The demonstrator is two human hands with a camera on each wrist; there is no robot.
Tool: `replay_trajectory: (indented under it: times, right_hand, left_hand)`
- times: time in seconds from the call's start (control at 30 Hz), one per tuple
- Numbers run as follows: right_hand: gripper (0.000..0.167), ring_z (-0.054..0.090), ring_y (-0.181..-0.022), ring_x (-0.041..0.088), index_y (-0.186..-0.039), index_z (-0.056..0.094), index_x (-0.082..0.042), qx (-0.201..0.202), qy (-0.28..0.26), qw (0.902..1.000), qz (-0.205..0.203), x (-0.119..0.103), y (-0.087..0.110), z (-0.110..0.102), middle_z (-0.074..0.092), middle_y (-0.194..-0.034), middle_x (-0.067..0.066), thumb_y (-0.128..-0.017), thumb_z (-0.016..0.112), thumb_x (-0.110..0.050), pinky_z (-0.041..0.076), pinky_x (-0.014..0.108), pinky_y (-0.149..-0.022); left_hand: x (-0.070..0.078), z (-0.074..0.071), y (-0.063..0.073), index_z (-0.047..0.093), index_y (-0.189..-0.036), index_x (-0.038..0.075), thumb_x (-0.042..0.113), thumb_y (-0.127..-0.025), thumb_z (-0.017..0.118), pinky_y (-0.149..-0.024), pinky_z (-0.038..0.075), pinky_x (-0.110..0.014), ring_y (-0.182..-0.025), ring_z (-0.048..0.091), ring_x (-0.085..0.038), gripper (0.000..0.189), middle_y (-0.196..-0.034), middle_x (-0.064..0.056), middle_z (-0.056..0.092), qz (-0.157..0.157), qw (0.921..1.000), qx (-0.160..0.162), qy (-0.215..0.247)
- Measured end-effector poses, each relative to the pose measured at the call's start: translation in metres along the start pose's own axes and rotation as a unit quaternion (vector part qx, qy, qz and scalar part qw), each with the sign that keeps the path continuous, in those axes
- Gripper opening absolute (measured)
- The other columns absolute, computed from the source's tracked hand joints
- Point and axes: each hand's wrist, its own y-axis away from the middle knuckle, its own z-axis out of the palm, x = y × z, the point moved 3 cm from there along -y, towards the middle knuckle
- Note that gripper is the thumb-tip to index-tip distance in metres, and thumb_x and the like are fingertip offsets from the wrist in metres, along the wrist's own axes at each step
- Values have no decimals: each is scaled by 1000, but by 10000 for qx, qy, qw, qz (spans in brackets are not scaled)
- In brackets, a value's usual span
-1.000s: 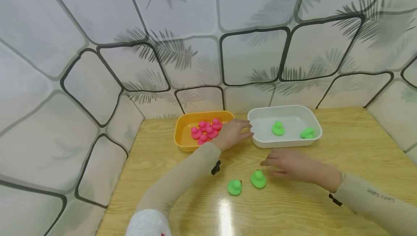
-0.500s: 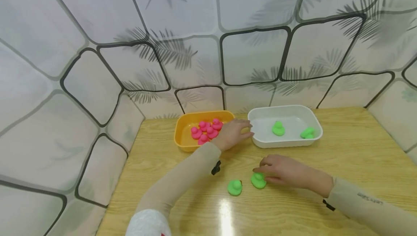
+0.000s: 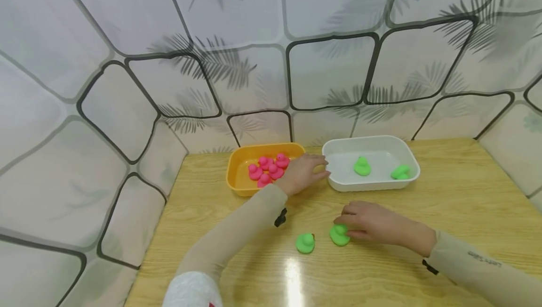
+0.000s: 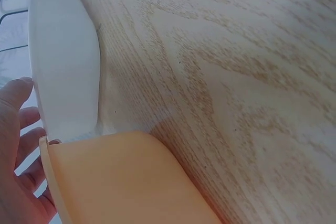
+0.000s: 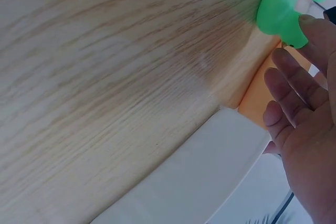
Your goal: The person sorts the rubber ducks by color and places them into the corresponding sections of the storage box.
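Observation:
My right hand [image 3: 377, 222] pinches a green rubber duck [image 3: 338, 238] by its head, low over the table. In the right wrist view, thumb and forefinger meet at the head of this duck [image 5: 277, 8]. A second green duck [image 3: 305, 243] sits just left of it. My left hand [image 3: 302, 175] lies across the gap between the orange tray [image 3: 231, 175] and the white tray [image 3: 368, 187]. Its fingers are loosely bent, and in the left wrist view the thumb is at the rim of the white tray [image 4: 63, 61].
Several pink rubber ducks [image 3: 265, 163] are in the orange tray. Inside the white one are a green duck [image 3: 362, 166] standing and another green duck [image 3: 400, 173] tipped near its right end. Both trays stand at the back of the wooden table [image 3: 457, 194], close to the patterned wall [image 3: 330, 71].
My right hand has come down and left onto the green duck, taken hold of its head and shifted it slightly right. My left hand has stayed in place.

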Motion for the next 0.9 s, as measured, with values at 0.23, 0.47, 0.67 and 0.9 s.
replay_trajectory:
  times: [0.23,0.47,0.67,0.9]
  right_hand:
    - [25,63,-91,10,-115,73,-19,82,-97,9999,-11,1,6,-3,68,-104,-7,-91,81,-21,57,29,-78]
    - [24,60,-88,5,-113,72,-20,13,-161,9998,132,4,17,-6,65,-102,-10,-91,81,-22,55,27,-76]
    - [25,63,-91,7,-114,73,-20,67,-286,9993,243,7,25,-13,67,-105,-8,-90,81,-19,57,29,-77]
    - [28,63,-90,6,-113,74,-17,331,-184,9991,214,11,32,-24,67,-104,-9,-87,83,-16,57,27,-76]
  left_hand:
    - [0,0,-1,68,-139,17,45,-106,59,-111,48,-34,-134,58,-21,44,-144,0,65,10,10000,-24,-11]
    - [1,-1,0,68,-139,16,45,-106,59,-114,45,-34,-136,57,-20,44,-144,0,64,-19,9999,-88,-47]
    - [3,-3,1,68,-138,16,44,-106,59,-116,42,-34,-136,57,-19,43,-144,-1,65,-5,10000,-44,-78]
    - [3,-3,1,69,-138,17,44,-106,59,-115,44,-34,-137,56,-20,43,-145,0,64,-34,9999,-83,-120]
